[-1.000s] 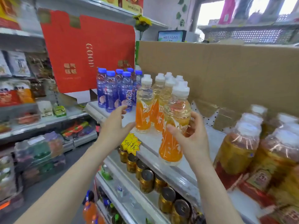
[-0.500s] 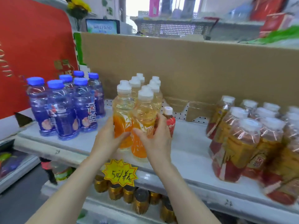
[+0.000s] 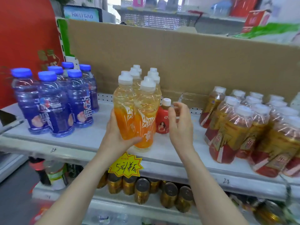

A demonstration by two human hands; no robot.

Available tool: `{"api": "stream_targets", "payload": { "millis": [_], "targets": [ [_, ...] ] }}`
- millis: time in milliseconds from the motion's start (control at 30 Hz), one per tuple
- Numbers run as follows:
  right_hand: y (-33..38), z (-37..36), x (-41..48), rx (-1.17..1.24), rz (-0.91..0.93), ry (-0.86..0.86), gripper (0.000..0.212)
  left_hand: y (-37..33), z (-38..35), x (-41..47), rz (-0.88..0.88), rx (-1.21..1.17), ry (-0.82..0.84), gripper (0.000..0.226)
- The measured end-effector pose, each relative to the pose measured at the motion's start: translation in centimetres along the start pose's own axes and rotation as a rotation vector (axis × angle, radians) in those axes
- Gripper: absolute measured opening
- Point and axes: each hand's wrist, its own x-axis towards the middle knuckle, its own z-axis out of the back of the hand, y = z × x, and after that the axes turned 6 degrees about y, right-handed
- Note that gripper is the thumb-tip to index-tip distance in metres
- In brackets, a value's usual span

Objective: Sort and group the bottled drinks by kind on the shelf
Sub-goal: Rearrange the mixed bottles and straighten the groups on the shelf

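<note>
Several orange drink bottles with white caps stand grouped in the middle of the white shelf. My left hand holds the front left orange bottle low on its body, thumb curled under it. My right hand hovers with relaxed fingers just right of the group, holding nothing, beside a small red bottle with a white cap. Several blue-capped purple bottles stand at the left. Several amber tea bottles with red labels fill the right.
A cardboard sheet backs the shelf, with a red panel at the left. A yellow star price tag hangs on the shelf edge. Gold cans line the lower shelf.
My right hand has let go of the front orange bottle and drawn off to the right. The left hand stays on the front left bottle. The small red bottle now shows more fully.
</note>
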Motion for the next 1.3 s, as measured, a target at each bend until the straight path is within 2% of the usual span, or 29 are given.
{"api": "stream_targets", "payload": {
  "millis": [33, 100, 200, 267, 400, 500, 667, 800, 1000, 1133, 1300],
  "targets": [
    [-0.9, 0.6, 1.0, -0.094, -0.041, 0.001, 0.037, 0.1, 0.0, 0.1, 0.005, -0.005, -0.001, 0.131],
    [-2.5, 1.1, 3.0, -0.223, -0.167, 0.167, 0.059, 0.2, 0.0, 0.1, 0.011, -0.003, 0.001, 0.132],
    [-3.2, 0.2, 4.5, -0.076, -0.302, 0.435, 0.081, 0.1, 0.0, 0.0, 0.015, 0.021, -0.007, 0.129],
    [-3.5, -0.5, 4.6, -0.036, -0.318, 0.446, 0.086, 0.1, 0.0, -0.5, -0.002, 0.058, -0.033, 0.120],
    [-3.7, -0.3, 3.8, -0.080, -0.328, 0.351, 0.085, 0.5, 0.3, -1.9, -0.022, 0.158, -0.098, 0.095],
    [-3.0, 1.6, 1.3, -0.160, -0.339, 0.271, 0.084, -0.1, 0.1, -3.3, -0.049, 0.144, -0.178, 0.073],
    [-0.5, 6.9, -4.1, -0.177, -0.295, 0.148, 0.083, -3.0, -1.9, -5.0, -0.218, 0.106, -0.189, 0.045],
    [1.1, 12.7, -7.6, -0.206, -0.261, 0.029, 0.081, -6.9, -5.4, -4.8, -0.360, -0.001, -0.108, 0.043],
    [-0.1, 22.2, -11.8, -0.119, -0.305, -0.171, 0.073, -13.3, -13.9, -5.7, -0.538, -0.001, 0.067, 0.042],
    [-3.0, 29.3, -13.0, -0.152, -0.302, -0.296, 0.071, -18.4, -20.2, -6.8, -0.646, 0.074, 0.131, 0.040],
    [-9.7, 39.4, -12.7, -0.169, -0.380, -0.380, 0.071, -24.7, -28.8, -7.8, -0.848, 0.177, 0.101, 0.038]
  ]
}}
